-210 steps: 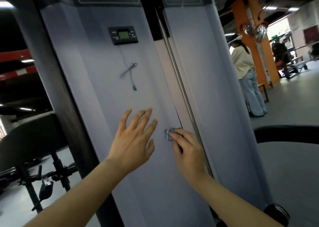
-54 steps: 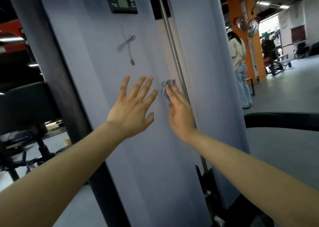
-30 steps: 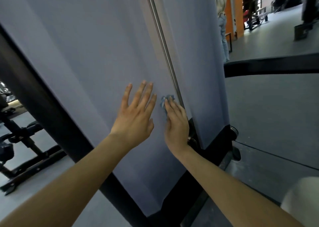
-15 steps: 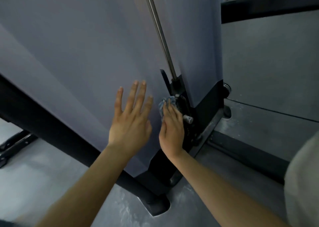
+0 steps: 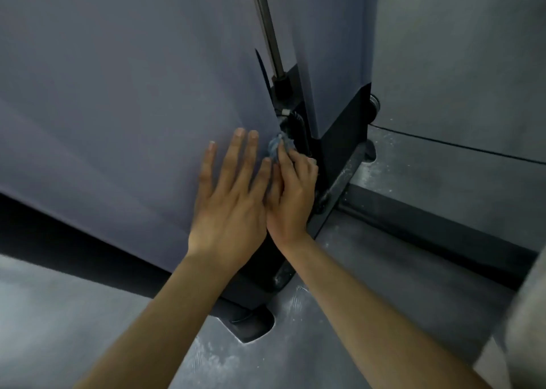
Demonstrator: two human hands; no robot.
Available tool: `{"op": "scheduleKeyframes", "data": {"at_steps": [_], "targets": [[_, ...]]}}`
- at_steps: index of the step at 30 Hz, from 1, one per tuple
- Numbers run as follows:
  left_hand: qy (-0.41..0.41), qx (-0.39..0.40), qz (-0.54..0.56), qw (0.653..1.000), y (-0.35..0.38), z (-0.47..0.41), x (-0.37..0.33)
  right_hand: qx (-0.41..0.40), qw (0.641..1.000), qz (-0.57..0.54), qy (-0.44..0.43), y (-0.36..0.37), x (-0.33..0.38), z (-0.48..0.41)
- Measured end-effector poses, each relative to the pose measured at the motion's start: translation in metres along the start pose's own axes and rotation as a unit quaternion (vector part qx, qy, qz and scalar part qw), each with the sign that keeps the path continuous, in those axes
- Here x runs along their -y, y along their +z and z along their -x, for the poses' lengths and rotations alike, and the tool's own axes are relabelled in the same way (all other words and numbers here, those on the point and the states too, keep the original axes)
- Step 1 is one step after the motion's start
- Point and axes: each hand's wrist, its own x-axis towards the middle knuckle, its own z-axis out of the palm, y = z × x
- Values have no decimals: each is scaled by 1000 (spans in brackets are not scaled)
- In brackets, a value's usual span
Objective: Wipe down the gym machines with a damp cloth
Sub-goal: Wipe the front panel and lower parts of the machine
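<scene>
A tall grey shroud panel (image 5: 124,93) of a gym machine fills the upper left of the head view. My left hand (image 5: 233,193) lies flat on its lower part with fingers straight and spread. My right hand (image 5: 292,193) sits right beside it and presses a small crumpled blue cloth (image 5: 276,148) against the panel's right edge, next to the black bracket (image 5: 292,122) at the foot of the steel guide rod (image 5: 266,25). Most of the cloth is hidden under my right fingers, which curl over it.
The machine's black base frame (image 5: 334,190) and a black foot (image 5: 251,323) rest on the dusty grey floor (image 5: 384,270). A second grey shroud panel (image 5: 334,49) stands to the right of the rod. A light sleeve or garment edge (image 5: 529,314) shows at the far right.
Both hands have slid down the panel from mid-height to its bottom, and my view has tilted down to the base. The cloth now sits beside the black bracket at the rod's foot.
</scene>
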Motion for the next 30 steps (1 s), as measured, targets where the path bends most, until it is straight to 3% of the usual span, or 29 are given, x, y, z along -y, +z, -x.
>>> {"op": "scheduleKeyframes", "data": {"at_steps": [6,11,17,20,26,30], "targets": [[2,9,-48,999,16,-3,-10,28,989,9,144,2,-62,59],[5,33,-45,998,14,-1,-12,15,967,-4,256,0,-64,64],[-1,26,-4,1000,15,-6,-16,14,985,-54,166,-1,-25,32],[9,30,8,999,21,-7,-22,21,988,-28,152,-3,-42,48],[36,38,-6,999,33,-8,-31,81,953,25,291,-18,-115,100],[48,38,-7,998,35,-8,-31,75,934,37,348,-17,-111,86]]}}
